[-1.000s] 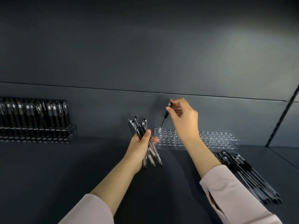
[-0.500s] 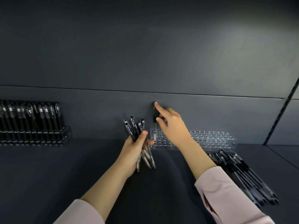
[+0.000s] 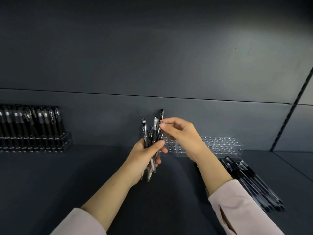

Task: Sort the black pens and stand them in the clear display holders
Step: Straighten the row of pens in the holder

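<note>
My left hand grips a bundle of several black pens, held upright above the dark shelf. My right hand has come across to the bundle, and its thumb and forefinger pinch the top end of one pen there. Just behind the fingertips one black pen stands upright at the left end of the clear display holder. The holder's other holes look empty. My right wrist hides part of the holder.
A second clear holder, packed with several black pens, stands at the far left against the back wall. A loose heap of black pens lies on the shelf at the right, beside my right sleeve.
My right hand stood a single pen in the holder's left end, let go of it, and moved left to the bundle in my left hand. The left hand has turned the bundle more upright.
</note>
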`<state>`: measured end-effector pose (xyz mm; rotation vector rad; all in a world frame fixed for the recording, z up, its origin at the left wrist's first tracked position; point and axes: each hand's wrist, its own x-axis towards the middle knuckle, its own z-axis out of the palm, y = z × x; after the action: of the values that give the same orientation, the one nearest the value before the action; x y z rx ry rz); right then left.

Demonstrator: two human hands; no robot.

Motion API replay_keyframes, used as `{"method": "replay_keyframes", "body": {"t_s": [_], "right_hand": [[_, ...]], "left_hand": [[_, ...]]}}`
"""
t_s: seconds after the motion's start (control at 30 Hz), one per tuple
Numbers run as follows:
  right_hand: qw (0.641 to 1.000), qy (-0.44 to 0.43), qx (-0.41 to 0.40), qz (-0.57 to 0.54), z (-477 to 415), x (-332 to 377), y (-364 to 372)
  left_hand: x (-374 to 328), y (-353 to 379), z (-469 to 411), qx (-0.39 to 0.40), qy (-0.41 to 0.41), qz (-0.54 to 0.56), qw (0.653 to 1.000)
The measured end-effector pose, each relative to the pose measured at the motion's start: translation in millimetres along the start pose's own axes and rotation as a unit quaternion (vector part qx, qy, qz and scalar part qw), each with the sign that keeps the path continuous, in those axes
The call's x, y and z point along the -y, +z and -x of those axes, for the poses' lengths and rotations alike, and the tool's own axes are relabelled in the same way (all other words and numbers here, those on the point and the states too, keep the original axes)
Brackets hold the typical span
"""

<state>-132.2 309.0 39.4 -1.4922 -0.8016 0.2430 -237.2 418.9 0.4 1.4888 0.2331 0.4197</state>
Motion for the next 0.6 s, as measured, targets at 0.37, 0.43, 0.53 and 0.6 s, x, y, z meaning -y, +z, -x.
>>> {"method": "replay_keyframes", "body": {"t_s": [0.37,0.43,0.53,0.6], "right_hand": [[0.991,0.027,-0.114,-0.068,-5.3,-3.3,-10.3],[0.969,-0.032,-0.24,-0.057,-8.8,-3.5,-17.5],[0.927,-0.116,-0.356,0.012,-6.4,-1.8,-23.9],[0.906,-0.157,-0.39,0.051,-2.3,2.1,-21.9]], "left_hand": [[1.2,-0.9,1.5,-0.03,-0.018,0.029,0.999],[2.2,-3.8,-0.2,-0.06,-0.038,0.069,0.995],[2.9,-7.5,-2.7,-0.074,-0.047,0.097,0.991],[2.8,-8.0,-4.7,-0.088,-0.055,0.108,0.989]]}}
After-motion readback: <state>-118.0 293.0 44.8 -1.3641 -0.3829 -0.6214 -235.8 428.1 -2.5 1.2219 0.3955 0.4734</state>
